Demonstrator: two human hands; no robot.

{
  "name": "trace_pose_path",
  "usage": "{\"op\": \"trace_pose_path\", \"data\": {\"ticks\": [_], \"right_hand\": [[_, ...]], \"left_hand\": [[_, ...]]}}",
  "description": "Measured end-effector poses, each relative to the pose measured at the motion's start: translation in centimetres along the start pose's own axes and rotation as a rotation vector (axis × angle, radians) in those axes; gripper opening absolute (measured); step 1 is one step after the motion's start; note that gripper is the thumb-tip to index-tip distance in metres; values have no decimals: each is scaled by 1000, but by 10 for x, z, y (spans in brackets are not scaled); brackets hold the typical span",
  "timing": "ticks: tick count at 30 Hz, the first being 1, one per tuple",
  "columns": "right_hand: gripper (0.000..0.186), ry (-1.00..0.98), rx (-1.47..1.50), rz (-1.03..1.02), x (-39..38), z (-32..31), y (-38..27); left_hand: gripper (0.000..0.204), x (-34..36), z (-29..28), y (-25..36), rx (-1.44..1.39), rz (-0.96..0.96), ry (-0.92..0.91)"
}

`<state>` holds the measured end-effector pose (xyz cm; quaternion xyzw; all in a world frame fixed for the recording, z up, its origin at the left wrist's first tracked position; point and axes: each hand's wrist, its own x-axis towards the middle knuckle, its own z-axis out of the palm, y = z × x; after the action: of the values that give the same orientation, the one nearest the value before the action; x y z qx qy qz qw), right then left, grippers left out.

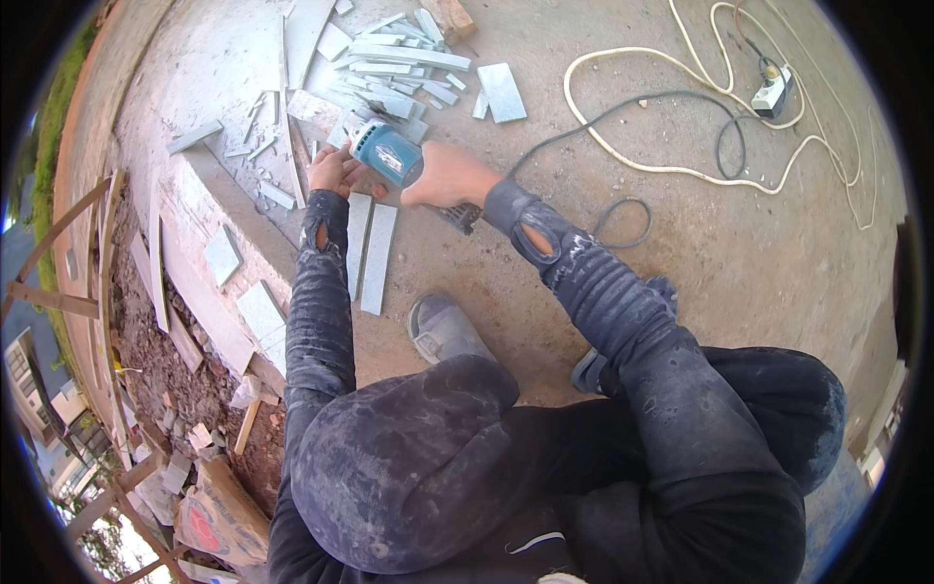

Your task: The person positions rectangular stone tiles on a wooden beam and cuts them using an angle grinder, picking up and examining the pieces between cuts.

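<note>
My right hand is wrapped round the rear of a teal angle grinder, whose head points up and left. Just left of the tool, my left hand has its fingers bent at the near edge of a small grey tile. The grinder's body and the fingers partly cover that tile, and the disc is hidden. Below the hands, two long grey tile strips lie side by side on the concrete. Beyond the grinder is a heap of narrow cut tile strips.
A rectangular tile lies right of the heap. A dark cord runs right towards a white socket block, among loops of cream cable. Tile pieces rest on the ledge at left, beside rubble and a torn sack.
</note>
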<state>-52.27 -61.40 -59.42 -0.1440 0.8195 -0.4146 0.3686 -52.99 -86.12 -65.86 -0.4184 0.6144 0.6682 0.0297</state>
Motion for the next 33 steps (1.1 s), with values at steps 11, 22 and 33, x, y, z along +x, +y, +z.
{"op": "trace_pose_path", "data": {"ticks": [11,22,33], "right_hand": [[54,198,157,-34,-6,-36,2],[34,363,354,-13,-36,-89,17],[41,296,318,4,-40,-86,18]], "left_hand": [[20,-7,-12,-19,-154,116,-114],[17,-16,-14,-34,-222,354,-142],[17,-14,-13,-38,-188,376,-137]]}}
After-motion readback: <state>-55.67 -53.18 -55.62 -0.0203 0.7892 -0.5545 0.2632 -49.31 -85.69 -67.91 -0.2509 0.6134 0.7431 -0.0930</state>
